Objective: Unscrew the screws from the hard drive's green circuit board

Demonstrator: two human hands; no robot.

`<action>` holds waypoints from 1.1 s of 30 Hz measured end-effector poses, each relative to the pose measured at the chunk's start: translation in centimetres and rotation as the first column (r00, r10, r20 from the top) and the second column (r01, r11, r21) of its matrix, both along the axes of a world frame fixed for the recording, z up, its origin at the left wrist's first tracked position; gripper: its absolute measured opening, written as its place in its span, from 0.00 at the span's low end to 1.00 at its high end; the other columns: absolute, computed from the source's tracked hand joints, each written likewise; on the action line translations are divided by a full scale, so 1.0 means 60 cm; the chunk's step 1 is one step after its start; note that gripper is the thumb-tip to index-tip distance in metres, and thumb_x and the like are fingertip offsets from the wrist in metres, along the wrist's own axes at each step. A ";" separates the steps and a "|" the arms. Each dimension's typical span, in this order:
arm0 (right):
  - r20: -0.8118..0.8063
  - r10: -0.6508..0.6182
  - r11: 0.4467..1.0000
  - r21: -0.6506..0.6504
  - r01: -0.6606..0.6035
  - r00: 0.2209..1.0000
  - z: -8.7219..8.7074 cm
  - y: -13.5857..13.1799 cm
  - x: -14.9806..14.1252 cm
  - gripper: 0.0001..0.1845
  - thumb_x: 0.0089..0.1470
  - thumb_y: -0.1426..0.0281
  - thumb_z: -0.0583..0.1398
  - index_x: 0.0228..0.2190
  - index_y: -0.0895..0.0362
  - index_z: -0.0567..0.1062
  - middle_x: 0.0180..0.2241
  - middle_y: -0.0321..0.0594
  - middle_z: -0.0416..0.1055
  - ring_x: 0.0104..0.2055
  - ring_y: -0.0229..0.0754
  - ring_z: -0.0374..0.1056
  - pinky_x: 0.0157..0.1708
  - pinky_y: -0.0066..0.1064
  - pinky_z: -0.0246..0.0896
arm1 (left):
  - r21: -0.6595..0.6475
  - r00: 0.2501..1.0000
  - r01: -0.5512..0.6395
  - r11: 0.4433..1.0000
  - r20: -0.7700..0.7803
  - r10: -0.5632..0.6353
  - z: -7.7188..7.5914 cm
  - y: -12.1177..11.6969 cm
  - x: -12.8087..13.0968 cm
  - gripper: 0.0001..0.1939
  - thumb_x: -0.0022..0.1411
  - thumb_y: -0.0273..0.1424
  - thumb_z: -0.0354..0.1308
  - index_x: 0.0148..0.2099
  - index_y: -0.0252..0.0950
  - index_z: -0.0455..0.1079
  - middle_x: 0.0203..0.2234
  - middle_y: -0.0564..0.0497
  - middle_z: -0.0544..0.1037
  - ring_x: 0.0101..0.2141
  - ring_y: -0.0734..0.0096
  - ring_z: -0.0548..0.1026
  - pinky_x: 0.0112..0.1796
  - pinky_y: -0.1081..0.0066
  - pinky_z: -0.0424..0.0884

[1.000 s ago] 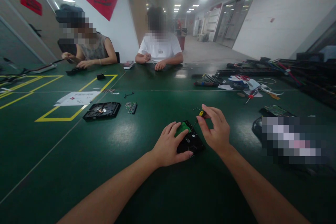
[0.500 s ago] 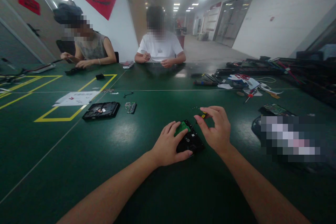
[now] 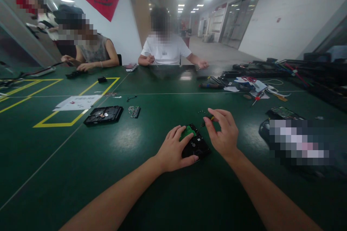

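A black hard drive [image 3: 197,145] with a green circuit board [image 3: 188,131] on top lies on the dark green table [image 3: 108,173] in front of me. My left hand [image 3: 173,149] grips its left side, fingers curled over the board and thumb under the near edge. My right hand [image 3: 223,133] pinches a small yellow-handled screwdriver [image 3: 210,118] just beyond the drive's far right corner, its tip pointing down at the drive. Several tiny screws [image 3: 201,111] lie on the table beyond it.
A second opened hard drive [image 3: 103,114] and a loose circuit board [image 3: 134,111] lie to the left, near a sheet of paper [image 3: 78,102] and yellow floor-tape lines. Tools and cables [image 3: 244,85] clutter the right side. Two people sit across the table.
My right hand has turned the screwdriver between its fingers, hiding more of the yellow handle. My left hand stays put. The person in white across the table has reached an arm out sideways.
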State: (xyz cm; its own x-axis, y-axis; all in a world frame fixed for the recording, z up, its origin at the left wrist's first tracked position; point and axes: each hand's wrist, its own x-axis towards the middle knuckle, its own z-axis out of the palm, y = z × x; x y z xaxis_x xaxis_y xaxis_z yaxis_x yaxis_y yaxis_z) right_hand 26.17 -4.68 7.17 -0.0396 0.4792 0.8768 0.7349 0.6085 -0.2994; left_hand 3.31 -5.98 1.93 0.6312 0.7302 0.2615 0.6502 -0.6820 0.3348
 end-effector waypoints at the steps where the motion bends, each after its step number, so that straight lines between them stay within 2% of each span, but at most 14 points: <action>1: 0.003 -0.003 1.000 0.004 0.003 1.000 0.000 0.000 0.000 0.23 0.60 0.75 0.66 0.56 0.50 0.75 0.46 0.44 0.73 0.41 0.43 0.73 0.41 0.41 0.75 | 0.000 1.000 0.001 1.000 0.002 -0.001 0.000 0.000 0.000 0.46 0.63 0.63 0.56 0.73 0.43 0.59 0.71 0.38 0.54 0.70 0.32 0.50 0.65 0.36 0.54; 10: 0.022 0.008 1.000 0.018 -0.009 1.000 0.002 -0.002 -0.002 0.24 0.61 0.75 0.65 0.57 0.50 0.74 0.47 0.44 0.74 0.41 0.44 0.74 0.43 0.43 0.75 | 0.007 1.000 0.003 1.000 0.002 -0.003 -0.004 0.002 0.001 0.46 0.63 0.63 0.56 0.73 0.42 0.59 0.71 0.37 0.54 0.70 0.32 0.50 0.64 0.35 0.54; 22: 0.052 0.052 0.998 0.023 -0.053 0.997 0.003 -0.006 -0.005 0.28 0.63 0.76 0.61 0.62 0.49 0.71 0.49 0.46 0.76 0.49 0.48 0.75 0.49 0.45 0.74 | 0.009 1.000 0.000 1.000 0.009 0.000 -0.003 0.000 0.001 0.46 0.62 0.63 0.57 0.73 0.44 0.58 0.71 0.38 0.54 0.70 0.33 0.50 0.65 0.36 0.55; 33: 0.047 0.084 0.996 -0.009 -0.084 0.995 0.007 -0.007 -0.005 0.28 0.62 0.76 0.61 0.62 0.49 0.72 0.49 0.45 0.75 0.49 0.47 0.74 0.49 0.44 0.74 | -0.002 1.000 -0.004 1.000 0.006 0.004 0.001 -0.001 0.001 0.45 0.62 0.63 0.57 0.73 0.43 0.58 0.71 0.38 0.54 0.70 0.33 0.50 0.65 0.36 0.54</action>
State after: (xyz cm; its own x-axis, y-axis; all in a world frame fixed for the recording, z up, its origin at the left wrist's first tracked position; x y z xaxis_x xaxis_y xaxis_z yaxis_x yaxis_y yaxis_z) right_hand 25.89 -5.12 7.58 -0.1208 0.4787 0.8696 0.6948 0.6664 -0.2703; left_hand 3.39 -6.05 1.99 0.6270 0.7330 0.2638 0.6509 -0.6789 0.3396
